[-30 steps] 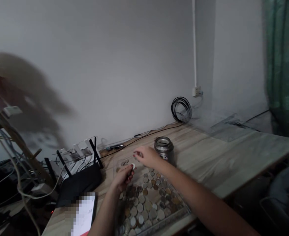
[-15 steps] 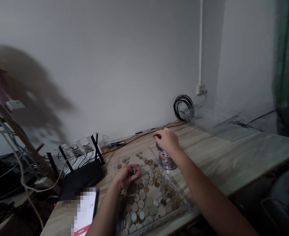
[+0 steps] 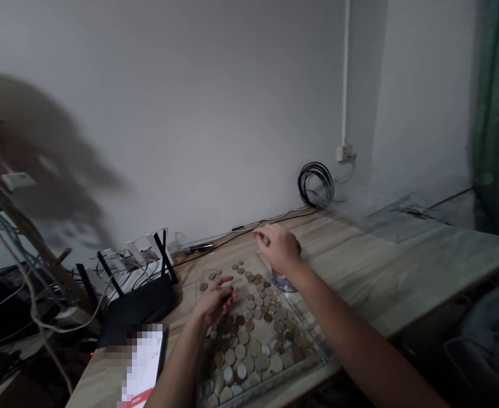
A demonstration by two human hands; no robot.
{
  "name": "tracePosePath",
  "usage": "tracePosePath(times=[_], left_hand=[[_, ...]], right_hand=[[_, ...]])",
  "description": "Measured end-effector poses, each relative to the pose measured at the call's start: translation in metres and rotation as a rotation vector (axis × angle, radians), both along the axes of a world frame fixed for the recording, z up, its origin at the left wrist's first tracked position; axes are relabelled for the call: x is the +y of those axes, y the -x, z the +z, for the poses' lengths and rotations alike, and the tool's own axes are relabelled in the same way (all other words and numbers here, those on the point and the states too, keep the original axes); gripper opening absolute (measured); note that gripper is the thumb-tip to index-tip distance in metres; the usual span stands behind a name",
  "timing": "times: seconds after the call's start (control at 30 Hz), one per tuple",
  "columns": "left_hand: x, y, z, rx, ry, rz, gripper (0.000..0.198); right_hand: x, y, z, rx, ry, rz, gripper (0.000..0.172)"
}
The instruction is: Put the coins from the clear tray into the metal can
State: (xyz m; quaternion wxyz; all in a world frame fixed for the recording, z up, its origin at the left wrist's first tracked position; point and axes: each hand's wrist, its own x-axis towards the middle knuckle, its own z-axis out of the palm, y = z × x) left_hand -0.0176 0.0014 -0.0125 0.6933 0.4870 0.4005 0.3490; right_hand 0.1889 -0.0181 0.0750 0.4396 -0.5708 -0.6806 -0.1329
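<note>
Many loose coins [image 3: 255, 348] lie spread in a shallow clear plastic tray [image 3: 274, 384] on the table. Over the tray's left side hovers my left hand [image 3: 216, 300], palm turned up and fingers half curled, with what looks like a coin by the fingertips. Beside the tray's far right edge stands a tin can [image 3: 284, 281] with a colourful printed label. My right hand [image 3: 280, 247] is just above and in front of the can, covering most of its top. Its thumb and finger are pinched on a small coin [image 3: 267, 241].
Left of the tray are a black router [image 3: 141, 311] with antennas and a phone [image 3: 143, 362]. A pen [image 3: 198, 248] and thin cables lie along the wall. A black cable coil [image 3: 316, 185] leans at the back. A clear plastic sheet or lid [image 3: 397, 218] sits at the right.
My right hand has moved left from over the can's mouth, and a coin now shows in its pinch. The left hand has shifted slightly left, its fingers opening a little. The view has moved slightly.
</note>
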Motion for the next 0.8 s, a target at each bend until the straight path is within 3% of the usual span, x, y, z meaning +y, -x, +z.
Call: tracePosePath(times=[0.2, 0.3, 0.37, 0.43, 0.53, 0.6, 0.7, 0.8], left_hand=[[-0.002, 0.0, 0.002, 0.001, -0.126, -0.026, 0.054], [-0.004, -0.002, 0.003, 0.003, -0.109, -0.049, 0.05], [-0.004, -0.003, 0.004, -0.018, -0.067, -0.059, 0.043], [-0.003, -0.004, 0.004, -0.05, -0.023, -0.049, 0.035], [-0.001, -0.003, 0.002, -0.055, 0.052, -0.025, 0.028], [0.001, -0.001, 0.001, -0.041, 0.099, -0.013, 0.03], [0.002, -0.001, 0.0, -0.038, 0.124, 0.006, 0.029], [0.002, -0.001, -0.001, -0.033, 0.119, 0.023, 0.022]], right_hand=[[0.016, 0.055, -0.055, -0.003, 0.577, 0.458, 0.023], [0.027, 0.062, -0.071, 0.099, 0.673, 0.543, 0.018], [0.027, 0.058, -0.066, 0.136, 0.659, 0.534, 0.015], [0.02, 0.049, -0.05, 0.109, 0.538, 0.422, 0.015], [0.005, 0.025, -0.018, 0.015, 0.207, 0.111, 0.017], [-0.002, 0.004, -0.002, 0.002, 0.1, -0.08, 0.02], [-0.001, -0.028, 0.007, 0.031, 0.188, -0.313, 0.019], [0.004, -0.048, 0.005, 0.029, 0.357, -0.372, 0.015]])
